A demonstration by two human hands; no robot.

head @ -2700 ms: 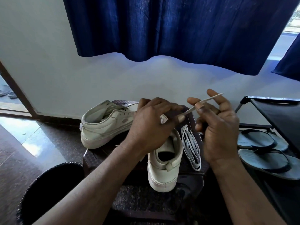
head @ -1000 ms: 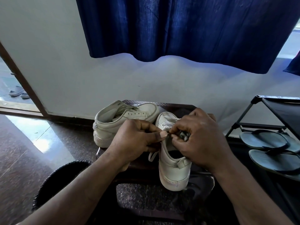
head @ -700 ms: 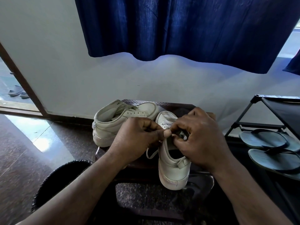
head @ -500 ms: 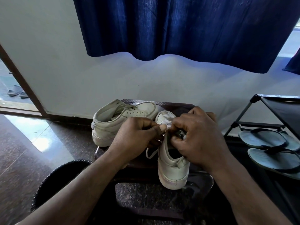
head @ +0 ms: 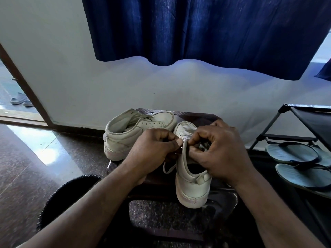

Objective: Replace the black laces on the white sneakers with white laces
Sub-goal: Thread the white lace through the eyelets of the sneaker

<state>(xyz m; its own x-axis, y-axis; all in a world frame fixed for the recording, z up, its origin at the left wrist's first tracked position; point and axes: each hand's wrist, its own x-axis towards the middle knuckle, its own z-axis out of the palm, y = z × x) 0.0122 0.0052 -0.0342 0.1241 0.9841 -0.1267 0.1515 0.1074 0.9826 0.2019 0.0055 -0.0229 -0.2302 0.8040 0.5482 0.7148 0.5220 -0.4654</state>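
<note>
On the dark stool (head: pixel 195 116): two white leather sneakers, no black lace visible.
Far sneaker (head: pixel 138 130): eyelets bare, not relaced.
Near sneaker (head: pixel 192 178): heel toward the camera, white flat lace (head: pixel 169 167) trailing from its left side.
Left hand (head: pixel 154 149): pinched narrow at the eyelet edge, apparently on the lace.
Right hand (head: pixel 222 151): fingertips closed on the collar; hold on the lace unclear.
Progress: judged midway, threading begun on one shoe only.

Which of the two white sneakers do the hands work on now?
The nearer sneaker, heel toward the camera: the left hand and right hand pinch a white lace at it. The far sneaker lies untouched.
</note>
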